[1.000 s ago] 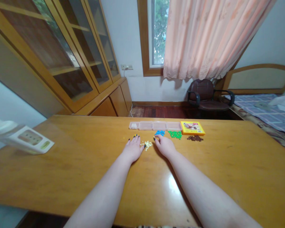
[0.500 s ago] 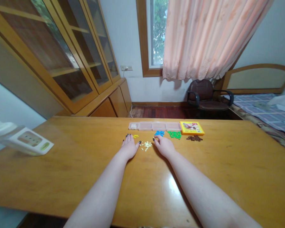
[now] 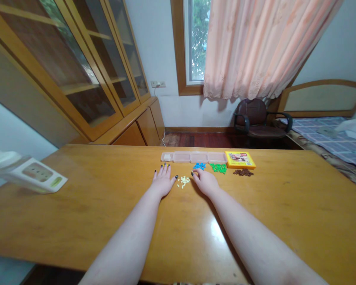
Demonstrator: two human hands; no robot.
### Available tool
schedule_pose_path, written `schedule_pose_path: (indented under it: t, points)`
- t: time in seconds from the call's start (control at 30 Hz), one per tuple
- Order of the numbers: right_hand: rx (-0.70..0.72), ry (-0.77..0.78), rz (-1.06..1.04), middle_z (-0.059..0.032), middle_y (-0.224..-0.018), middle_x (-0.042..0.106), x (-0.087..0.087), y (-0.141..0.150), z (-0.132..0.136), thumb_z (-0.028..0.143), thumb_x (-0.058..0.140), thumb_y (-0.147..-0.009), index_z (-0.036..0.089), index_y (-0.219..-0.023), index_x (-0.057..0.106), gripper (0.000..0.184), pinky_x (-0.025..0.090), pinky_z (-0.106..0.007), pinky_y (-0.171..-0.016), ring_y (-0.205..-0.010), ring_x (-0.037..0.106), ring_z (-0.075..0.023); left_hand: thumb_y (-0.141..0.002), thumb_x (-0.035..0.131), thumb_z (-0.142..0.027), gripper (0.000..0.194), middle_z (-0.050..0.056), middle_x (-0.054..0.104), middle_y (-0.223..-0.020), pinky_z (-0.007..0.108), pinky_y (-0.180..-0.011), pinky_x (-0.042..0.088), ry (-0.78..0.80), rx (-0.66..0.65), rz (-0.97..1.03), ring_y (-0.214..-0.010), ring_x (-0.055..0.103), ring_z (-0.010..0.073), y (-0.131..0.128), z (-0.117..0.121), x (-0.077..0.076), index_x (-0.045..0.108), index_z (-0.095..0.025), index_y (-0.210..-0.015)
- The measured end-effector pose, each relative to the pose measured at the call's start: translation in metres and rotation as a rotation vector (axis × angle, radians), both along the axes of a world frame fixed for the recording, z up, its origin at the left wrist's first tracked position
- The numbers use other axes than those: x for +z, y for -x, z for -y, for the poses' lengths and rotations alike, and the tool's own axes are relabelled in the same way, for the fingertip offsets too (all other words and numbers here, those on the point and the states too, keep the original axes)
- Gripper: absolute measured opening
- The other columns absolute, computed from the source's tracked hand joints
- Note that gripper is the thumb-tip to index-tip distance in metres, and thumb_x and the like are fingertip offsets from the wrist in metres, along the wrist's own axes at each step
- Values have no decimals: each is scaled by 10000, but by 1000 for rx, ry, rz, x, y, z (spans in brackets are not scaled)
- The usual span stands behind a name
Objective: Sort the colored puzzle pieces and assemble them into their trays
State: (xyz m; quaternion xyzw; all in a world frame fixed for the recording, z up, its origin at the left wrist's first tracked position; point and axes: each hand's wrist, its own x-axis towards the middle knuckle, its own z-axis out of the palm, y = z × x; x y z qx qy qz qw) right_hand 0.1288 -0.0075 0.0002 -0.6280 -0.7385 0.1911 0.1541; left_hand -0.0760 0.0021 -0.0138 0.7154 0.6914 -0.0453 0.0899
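The left hand (image 3: 163,182) and right hand (image 3: 205,182) lie open and empty on the wooden table (image 3: 77,213), with cream beads (image 3: 183,181) between them; a careless sideways sweep of the right hand could push those beads into the blue beads (image 3: 199,166) at its 12 o'clock

Glass-fronted wooden cabinet (image 3: 86,59), white wall (image 3: 148,47), window (image 3: 195,43) (trees outside), peach curtain (image 3: 264,43), dark office chair (image 3: 255,118), checked bed (image 3: 323,132)
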Motion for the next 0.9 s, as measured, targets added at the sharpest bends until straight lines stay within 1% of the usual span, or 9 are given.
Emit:
schedule_pose_path:
  t: [0.1, 0.17, 0.27, 0.3, 0.4, 0.63, 0.7, 0.8, 0.9]
  points:
    - [0, 3, 1, -64, -1053, 678, -1, 0, 0, 435, 322, -920, 246, -1158, 572, 393, 437, -301, -791, -961, 623, -220, -878, 173, -588, 742, 97, 57, -1520, 480, -1122, 129, -26, 25, -1, -1397, 89, 261, 4, -1, 1, 130, -123, -1456]
    - [1, 3, -4, -62, -1059, 677, 0, 0, 0, 440, 316, -922, 249, -1160, 570, 397, 438, -303, -788, -962, 622, -222, -865, 204, -604, 787, 141, 62, -1513, 488, -1114, 155, -31, 108, -34, -1392, 106, 287, 4, 3, 3, 147, -78, -1448]
    - [-1, 8, -3, -60, -1063, 677, 1, -1, 0, 435, 319, -921, 252, -1159, 572, 393, 441, -306, -785, -962, 623, -224, -846, 236, -620, 854, 203, 85, -1496, 498, -1105, 178, 42, 233, -72, -1383, 127, 318, 0, 10, 8, 175, 4, -1425]
    - [-2, 10, 0, -59, -1063, 677, 1, 0, 0, 429, 323, -921, 251, -1162, 572, 389, 440, -304, -787, -963, 623, -223, -844, 236, -621, 856, 204, 96, -1494, 496, -1106, 180, 72, 229, -64, -1383, 130, 317, -1, 12, 9, 186, 8, -1422]
    - [-3, 22, 9, -59, -1073, 673, 2, 0, 1, 420, 328, -923, 249, -1176, 566, 387, 434, -295, -802, -974, 619, -215, -850, 229, -611, 817, 180, 138, -1494, 490, -1109, 182, 99, 134, -22, -1383, 147, 299, -5, 15, 9, 223, -27, -1421]
    - [3, -2, -11, -58, -1085, 669, -1, 0, 0, 448, 317, -922, 250, -1168, 569, 404, 434, -300, -807, -980, 616, -218, -878, 217, -576, 749, 142, 139, -1506, 471, -1116, 163, -23, 70, -26, -1390, 136, 268, 0, 4, 0, 194, -78, -1436]
    - [5, -7, -21, -57, -1081, 671, -2, 0, 0, 447, 318, -921, 247, -1162, 571, 403, 434, -299, -805, -980, 615, -217, -875, 225, -582, 764, 154, 144, -1504, 466, -1115, 171, -44, 77, -17, -1387, 150, 270, 4, 1, 0, 184, -64, -1435]
    - [3, 4, -13, -60, -1070, 673, -2, -1, 0, 447, 315, -922, 247, -1165, 571, 406, 433, -299, -802, -972, 616, -215, -871, 244, -585, 797, 186, 127, -1500, 464, -1115, 171, -115, 139, -19, -1385, 148, 287, 9, -1, 1, 165, -23, -1430]
    - [0, 12, -3, -60, -1064, 675, 0, -1, 0, 438, 318, -922, 252, -1164, 572, 397, 434, -298, -793, -965, 619, -217, -881, 228, -568, 782, 186, 135, -1498, 456, -1120, 159, -94, 123, 12, -1387, 140, 278, 13, -5, -1, 160, -13, -1427]
